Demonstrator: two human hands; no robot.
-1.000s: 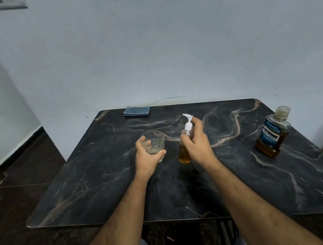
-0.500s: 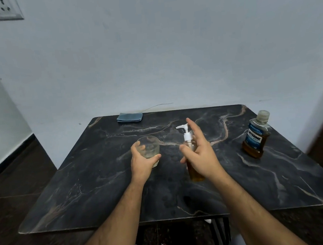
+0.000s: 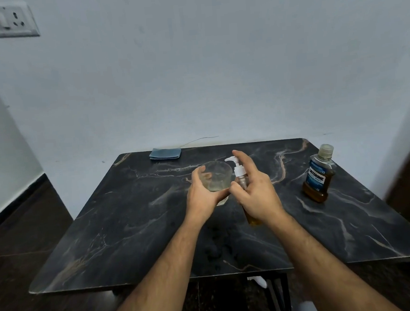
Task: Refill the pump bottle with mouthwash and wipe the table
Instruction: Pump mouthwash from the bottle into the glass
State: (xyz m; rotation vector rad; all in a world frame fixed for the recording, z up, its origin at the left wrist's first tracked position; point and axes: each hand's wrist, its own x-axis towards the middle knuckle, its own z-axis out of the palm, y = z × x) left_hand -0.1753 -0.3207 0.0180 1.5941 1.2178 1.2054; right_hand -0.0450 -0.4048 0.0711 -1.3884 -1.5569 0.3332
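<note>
My right hand [image 3: 256,195] grips a small clear pump bottle [image 3: 240,177] holding amber liquid, and the index finger reaches over its white pump head. The nozzle points left over a clear glass [image 3: 217,179], which my left hand [image 3: 202,197] holds around its side. A little pale liquid lies in the bottom of the glass. Both are held close together above the middle of the black marble table [image 3: 130,222]. A mouthwash bottle [image 3: 318,173] with a blue label and amber liquid stands capped at the right.
A folded blue cloth [image 3: 165,153] lies at the table's far edge by the wall. A thin wire runs along the wall behind it. A wall socket [image 3: 10,21] is at the upper left. Dark floor surrounds the table.
My right hand has brought the pump bottle up and left, right next to the glass, and my left hand has brought the glass closer to the nozzle. My head has tilted up.
</note>
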